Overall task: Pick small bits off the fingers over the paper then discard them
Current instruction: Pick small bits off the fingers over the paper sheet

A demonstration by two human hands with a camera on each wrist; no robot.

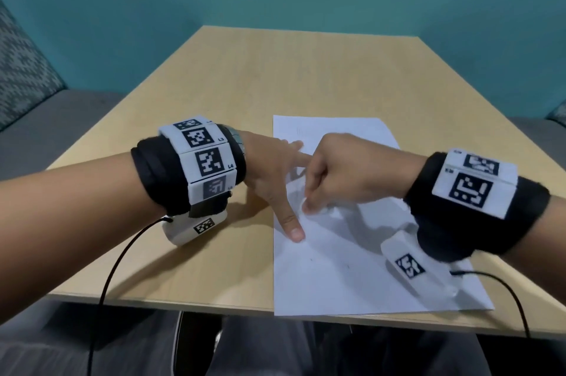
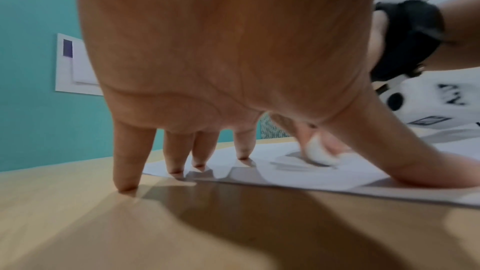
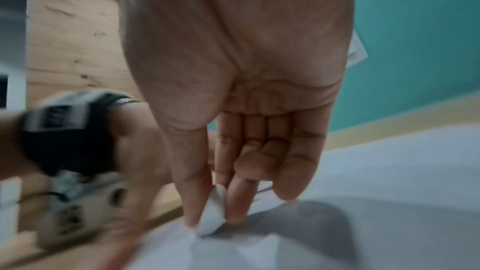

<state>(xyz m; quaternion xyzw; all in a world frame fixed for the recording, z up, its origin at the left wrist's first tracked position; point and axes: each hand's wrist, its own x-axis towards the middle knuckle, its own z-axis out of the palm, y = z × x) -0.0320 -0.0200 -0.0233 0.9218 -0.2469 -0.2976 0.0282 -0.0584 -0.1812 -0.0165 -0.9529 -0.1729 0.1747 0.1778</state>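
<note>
A white paper sheet [image 1: 337, 277] lies on the wooden table at the right of centre. My left hand [image 1: 284, 188] stands spread with straight fingers. Its thumb tip and most fingertips [image 2: 198, 164] press on the paper's left part, and the little finger touches bare wood. My right hand [image 1: 312, 204] comes in from the right. Between thumb and fingers it pinches a small white rounded piece [image 1: 320, 208], whose tip touches the paper [image 3: 363, 223] between my left thumb and fingers. The white piece [image 3: 211, 219] also shows in the left wrist view as a pale lump [image 2: 319, 153]. A few tiny dark specks [image 1: 311, 259] lie on the sheet.
The light wooden table [image 1: 214, 84] reaches back to a teal wall. A grey seat with a patterned cushion [image 1: 21, 75] stands at the left. Black cables [image 1: 110, 277] hang from both wrist units over the near table edge. A white wall plate [image 2: 72, 65] is on the wall.
</note>
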